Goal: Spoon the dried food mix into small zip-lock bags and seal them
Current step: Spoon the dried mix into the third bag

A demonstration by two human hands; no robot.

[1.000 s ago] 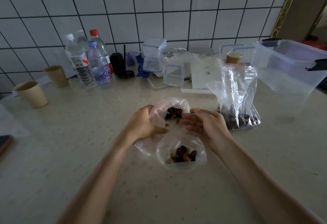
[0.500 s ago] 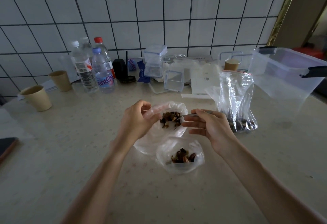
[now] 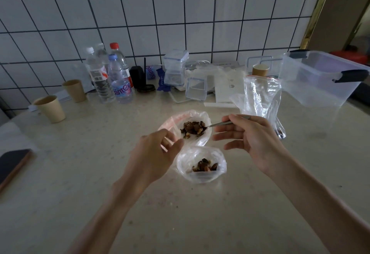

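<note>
Right now a loaded spoon (image 3: 217,124) hangs over the mouth of the small bag (image 3: 187,127) near the middle of the table (image 3: 200,223), dark dried mix (image 3: 193,128) heaped in its bowl and not yet tipped out. Right hand (image 3: 248,139) pinches the spoon's handle between thumb and forefinger, the other fingers fanned out loose below it. Left hand (image 3: 158,151) pinches the bag's near lip, holding it open. Just in front, closer to the near edge, a second small bag (image 3: 201,164) sits with a portion inside, its top gaping, unsealed. Beyond the right hand stands the big supply bag (image 3: 262,101), towards the table's right side, with a clear tub (image 3: 318,81) at the far right corner. Bottles (image 3: 109,77) and paper cups (image 3: 50,109) line the far left.

Risky bit, I'd say: the film is floppy, and if that left pinch slips the mouth could fold and the heap would scatter onto the table. A wrist brushing the open front bag could tip it too.
</note>
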